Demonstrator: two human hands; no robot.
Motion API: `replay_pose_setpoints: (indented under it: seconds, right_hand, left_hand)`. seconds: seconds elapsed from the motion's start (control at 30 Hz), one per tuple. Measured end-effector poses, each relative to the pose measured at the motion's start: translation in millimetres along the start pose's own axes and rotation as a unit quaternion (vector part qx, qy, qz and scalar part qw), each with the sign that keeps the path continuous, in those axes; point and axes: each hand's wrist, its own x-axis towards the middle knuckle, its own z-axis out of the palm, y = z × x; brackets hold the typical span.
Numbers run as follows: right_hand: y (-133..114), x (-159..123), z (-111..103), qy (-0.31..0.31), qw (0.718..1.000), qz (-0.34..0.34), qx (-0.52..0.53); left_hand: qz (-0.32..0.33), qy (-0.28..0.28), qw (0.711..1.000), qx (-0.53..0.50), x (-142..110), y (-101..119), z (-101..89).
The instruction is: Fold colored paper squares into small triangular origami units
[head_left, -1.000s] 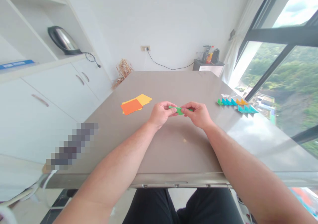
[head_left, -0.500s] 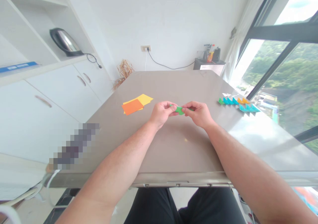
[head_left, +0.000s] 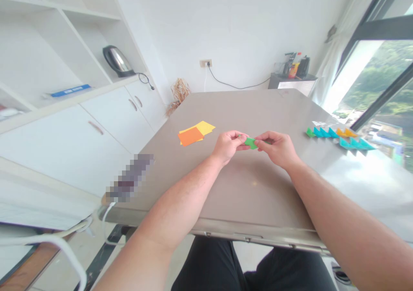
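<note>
2 hands [head_left: 225, 147] [head_left: 280, 148] pinch green paper [head_left: 251, 143].

Elec. kettle [head_left: 118, 61] on wht shelf [head_left: 103, 88]

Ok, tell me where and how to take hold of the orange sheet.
Pinch the orange sheet by its near edge, coming in low from the person's side. It lies flat on yellow paper, so a thin edge is likely the best grip. The left hand is nearer, but it holds the green paper.
</note>
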Motion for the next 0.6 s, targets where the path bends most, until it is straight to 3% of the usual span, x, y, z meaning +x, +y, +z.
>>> replay_pose_setpoints:
  seconds: [0.33,0.6]
  right_hand:
    - [1.9,1.4,-1.1,0.001,1.000,0.001,0.008]
    - [-1.1,1.1,3.2,-0.012,1.000,-0.021,-0.017]
  left_hand:
    - [-0.003,-0.021,1.000,0.006,-0.2,1.0,-0.8]
    - [0.050,-0.010,0.988,0.144,-0.8,1.6,0.5]
